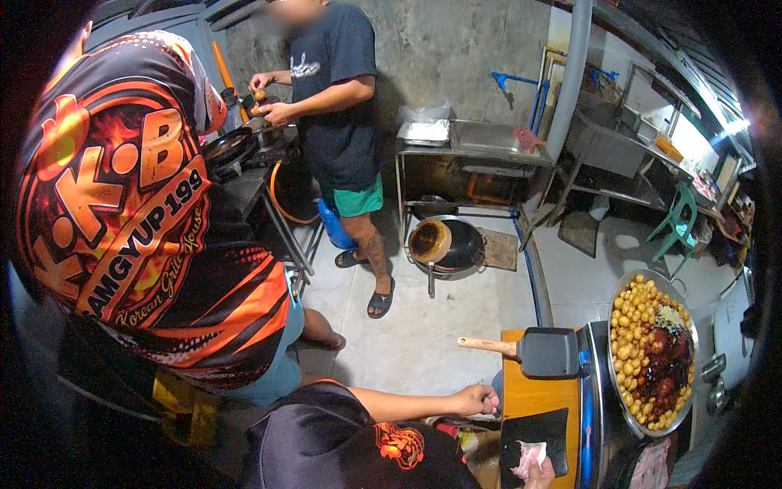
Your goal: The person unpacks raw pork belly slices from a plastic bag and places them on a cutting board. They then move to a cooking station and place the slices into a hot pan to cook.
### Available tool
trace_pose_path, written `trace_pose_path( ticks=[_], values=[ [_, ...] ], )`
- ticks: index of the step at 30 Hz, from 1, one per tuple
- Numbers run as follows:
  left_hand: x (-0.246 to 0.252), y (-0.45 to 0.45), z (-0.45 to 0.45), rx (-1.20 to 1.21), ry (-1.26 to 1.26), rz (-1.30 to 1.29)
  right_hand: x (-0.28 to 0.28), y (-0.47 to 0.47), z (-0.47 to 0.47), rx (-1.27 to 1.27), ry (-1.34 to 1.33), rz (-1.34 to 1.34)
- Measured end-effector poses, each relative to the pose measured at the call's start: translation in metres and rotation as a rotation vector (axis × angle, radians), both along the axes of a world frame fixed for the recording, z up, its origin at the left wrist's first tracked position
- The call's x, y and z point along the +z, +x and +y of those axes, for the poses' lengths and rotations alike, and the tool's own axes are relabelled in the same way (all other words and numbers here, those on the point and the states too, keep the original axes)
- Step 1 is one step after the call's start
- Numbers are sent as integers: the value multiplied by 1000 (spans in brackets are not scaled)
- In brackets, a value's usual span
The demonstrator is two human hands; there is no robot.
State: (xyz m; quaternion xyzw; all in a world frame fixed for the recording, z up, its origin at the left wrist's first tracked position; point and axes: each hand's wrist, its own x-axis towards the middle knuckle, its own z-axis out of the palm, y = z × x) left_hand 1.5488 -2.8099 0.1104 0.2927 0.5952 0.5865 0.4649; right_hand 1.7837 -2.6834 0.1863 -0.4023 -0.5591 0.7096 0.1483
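Near the picture's bottom edge, my right hand pinches a pale pink slice of raw meat over a flat black board. The board lies on a wooden tabletop. My left hand hangs at the table's near edge, fingers curled, with nothing visible in it. Further left along the tabletop sits a square grill pan, its wooden handle sticking out over the floor. Beyond the table, a wide metal pan holds small round potatoes, dark red-brown sauce and a pale chopped heap.
A person in a printed jersey stands at a dark cooking counter. Facing them, another person in a dark T-shirt handles small food. A large wok with a smaller pan in it is on the floor below a metal sink stand.
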Motion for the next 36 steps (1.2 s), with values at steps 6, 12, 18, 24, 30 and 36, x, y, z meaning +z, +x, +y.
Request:
trace_pose_path(
  ticks=[6, 12, 18, 24, 30, 36],
  values=[
    [-9, -6, -5, 29, -116, 25, -34, 1, 2, -38, 113, 101],
    [-24, 4, -19, 230, -143, 117, -73, 12, 40, -95, 305, 189],
    [-10, 12, -7, 146, -174, 92, -95, 16, 42, -266, 715, -431],
    [-2, 16, 13, 35, -260, 136, -102, 70, 2, -473, 687, -457],
    [-7, 19, 31, -48, -198, 121, -105, 110, -13, -597, 735, -698],
    [-7, 20, 40, -73, -259, 121, -106, 151, -37, -832, 581, -1233]
  ],
)
